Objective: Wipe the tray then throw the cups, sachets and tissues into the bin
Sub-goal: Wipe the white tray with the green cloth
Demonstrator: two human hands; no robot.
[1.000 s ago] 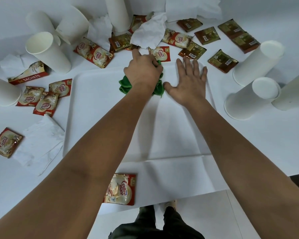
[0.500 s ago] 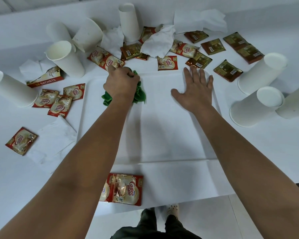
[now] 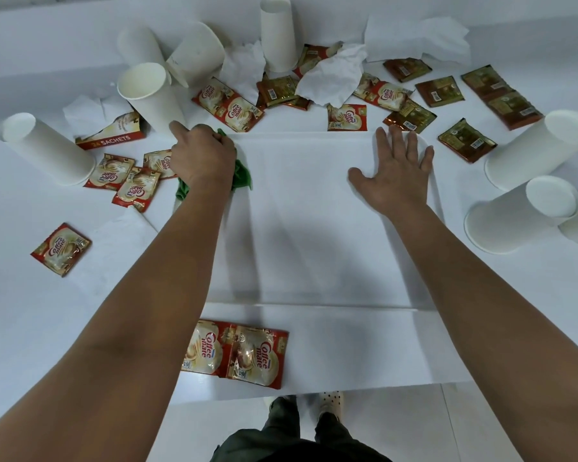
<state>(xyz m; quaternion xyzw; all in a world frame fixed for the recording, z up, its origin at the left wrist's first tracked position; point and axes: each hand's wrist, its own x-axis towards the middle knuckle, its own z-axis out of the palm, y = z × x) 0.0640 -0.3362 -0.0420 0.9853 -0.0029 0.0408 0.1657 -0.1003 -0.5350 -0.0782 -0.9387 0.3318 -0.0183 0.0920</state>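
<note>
A white tray [image 3: 307,228] lies in the middle of the white table. My left hand [image 3: 202,156] grips a crumpled green cloth [image 3: 242,175] at the tray's far left corner, index finger pointing out. My right hand [image 3: 396,171] presses flat on the tray's far right part, fingers spread. Several white paper cups lie around, such as one at the far left [image 3: 45,148] and one at the right [image 3: 534,148]. Coffee-mate sachets [image 3: 237,353] lie near the table's front edge, more [image 3: 229,106] lie beyond the tray. A crumpled tissue [image 3: 331,75] sits at the back. No bin is visible.
A torn "24 sachets" box [image 3: 114,135] lies at the left beside a tissue [image 3: 84,111]. Brown sachets [image 3: 466,140] are scattered at the back right. The table's front edge [image 3: 314,390] runs just above my feet on the floor.
My left hand has slid the green cloth leftwards along the tray's far edge to its left corner. My right hand has stayed pressed on the tray.
</note>
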